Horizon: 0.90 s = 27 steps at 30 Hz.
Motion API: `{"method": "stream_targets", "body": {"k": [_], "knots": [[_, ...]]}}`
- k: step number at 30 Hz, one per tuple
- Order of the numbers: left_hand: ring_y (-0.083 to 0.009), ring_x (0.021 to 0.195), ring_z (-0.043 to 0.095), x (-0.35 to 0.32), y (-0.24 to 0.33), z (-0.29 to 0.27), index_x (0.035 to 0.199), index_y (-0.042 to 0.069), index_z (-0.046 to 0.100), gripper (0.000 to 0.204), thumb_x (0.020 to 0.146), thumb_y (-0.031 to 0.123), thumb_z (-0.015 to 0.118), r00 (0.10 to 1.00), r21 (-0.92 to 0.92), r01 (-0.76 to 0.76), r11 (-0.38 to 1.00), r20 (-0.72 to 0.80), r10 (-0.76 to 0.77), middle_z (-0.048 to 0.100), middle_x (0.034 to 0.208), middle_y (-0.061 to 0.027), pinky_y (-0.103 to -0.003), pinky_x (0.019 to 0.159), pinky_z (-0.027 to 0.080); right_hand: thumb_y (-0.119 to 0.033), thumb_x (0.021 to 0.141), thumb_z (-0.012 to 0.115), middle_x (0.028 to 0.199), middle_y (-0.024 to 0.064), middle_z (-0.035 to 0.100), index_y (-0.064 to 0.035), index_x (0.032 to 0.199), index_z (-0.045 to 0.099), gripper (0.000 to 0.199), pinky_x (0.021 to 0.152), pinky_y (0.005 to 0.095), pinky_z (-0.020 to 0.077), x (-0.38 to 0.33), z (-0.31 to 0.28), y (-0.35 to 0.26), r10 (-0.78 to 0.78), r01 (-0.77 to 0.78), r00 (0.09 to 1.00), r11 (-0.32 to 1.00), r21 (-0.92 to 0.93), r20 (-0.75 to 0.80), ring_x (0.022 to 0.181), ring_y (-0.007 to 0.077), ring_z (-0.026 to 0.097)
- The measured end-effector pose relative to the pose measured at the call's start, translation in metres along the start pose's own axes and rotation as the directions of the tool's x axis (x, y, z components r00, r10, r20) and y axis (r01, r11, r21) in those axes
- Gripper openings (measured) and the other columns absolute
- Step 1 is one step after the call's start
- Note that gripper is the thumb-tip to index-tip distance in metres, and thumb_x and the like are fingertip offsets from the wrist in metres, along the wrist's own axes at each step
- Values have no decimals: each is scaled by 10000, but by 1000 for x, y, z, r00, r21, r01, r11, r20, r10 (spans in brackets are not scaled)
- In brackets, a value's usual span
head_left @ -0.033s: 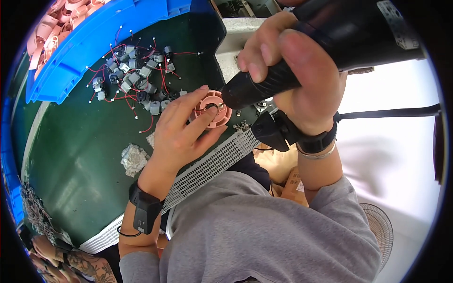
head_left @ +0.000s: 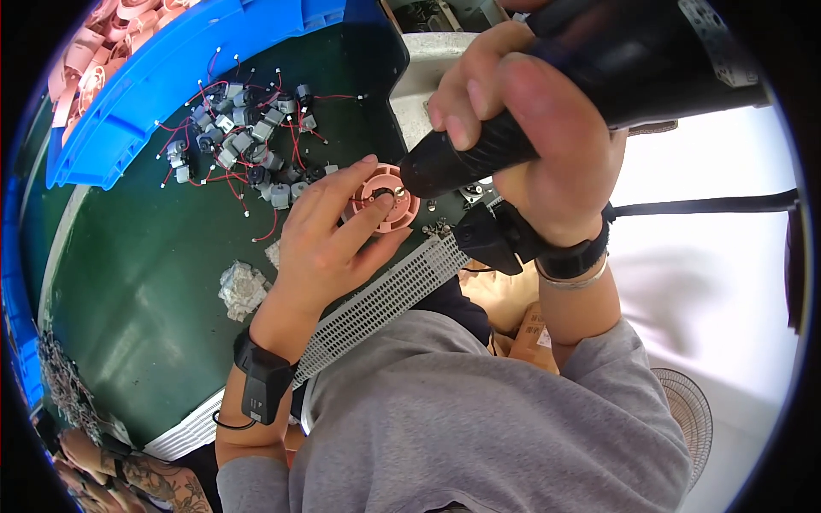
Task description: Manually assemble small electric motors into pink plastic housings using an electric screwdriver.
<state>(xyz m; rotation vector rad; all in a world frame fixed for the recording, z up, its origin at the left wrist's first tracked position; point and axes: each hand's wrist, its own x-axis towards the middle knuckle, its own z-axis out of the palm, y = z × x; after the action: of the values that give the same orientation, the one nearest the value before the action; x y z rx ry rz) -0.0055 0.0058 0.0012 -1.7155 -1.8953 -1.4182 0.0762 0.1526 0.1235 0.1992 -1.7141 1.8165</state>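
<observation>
A round pink plastic housing (head_left: 409,214) is held in my left hand (head_left: 318,239), whose fingers curl over its near and left sides. A fingertip presses at its middle, beside a small dark part. My right hand (head_left: 560,128) is wrapped round a black electric screwdriver (head_left: 633,68), which slants down to the left. The screwdriver's nose is over the right part of the housing, next to a shiny metal bit or screw. Whether the tip touches a screw, I cannot make out.
Beyond my left hand lies a pile of small grey motors (head_left: 244,137) with red wires. A blue bin (head_left: 162,90) and pink parts (head_left: 94,60) are at the far left. Loose screws (head_left: 438,229) lie by a white perforated strip (head_left: 376,291). Another person's tattooed forearm (head_left: 162,479) shows lower left.
My right hand and the electric screwdriver have shifted very slightly to the left. The left hand and the pink housing look unmoved.
</observation>
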Motion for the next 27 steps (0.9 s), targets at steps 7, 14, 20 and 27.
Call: {"method": "stream_targets", "body": {"k": [7, 14, 20, 27], "knots": [[-278, 904, 612, 3, 0, 2, 875, 87, 628, 306, 632, 173, 794, 1000, -14, 21, 1000, -6, -22, 591, 1132, -142, -341, 732, 512, -49, 774, 641, 819, 130, 562, 35, 1225, 356, 540, 659, 320, 481, -7, 35, 5, 224, -206, 911, 974, 90, -346, 693, 200, 577], [-279, 927, 596, 0, 1, 0, 882, 94, 626, 305, 639, 179, 790, 999, -4, 25, 1000, 26, -25, 576, 1144, -139, -346, 741, 498, -48, 811, 534, 714, 87, 506, 24, 1186, 362, 419, 645, 362, 460, -13, 15, -6, 18, -36, 996, 979, -202, -91, 586, 190, 520], [-290, 951, 595, -2, 6, 1, 938, 42, 635, 340, 637, 99, 782, 995, -93, 84, 992, -49, -89, 581, 1121, -156, -338, 766, 505, -142, 863, 512, 735, 86, 515, 29, 1147, 414, 346, 658, 371, 464, 14, 11, -8, -87, 89, 981, 996, 4, -175, 603, 211, 525], [-194, 927, 609, -36, -78, -163, 1003, 16, 627, 264, 768, 85, 726, 749, 67, 488, 870, -544, -378, 633, 1045, -112, -295, 791, 486, -45, 791, 659, 1078, 167, 541, 45, 1041, 512, 303, 759, 283, 470, 34, 24, 5, -835, 455, 549, 333, -826, -34, 881, 195, 560]]}}
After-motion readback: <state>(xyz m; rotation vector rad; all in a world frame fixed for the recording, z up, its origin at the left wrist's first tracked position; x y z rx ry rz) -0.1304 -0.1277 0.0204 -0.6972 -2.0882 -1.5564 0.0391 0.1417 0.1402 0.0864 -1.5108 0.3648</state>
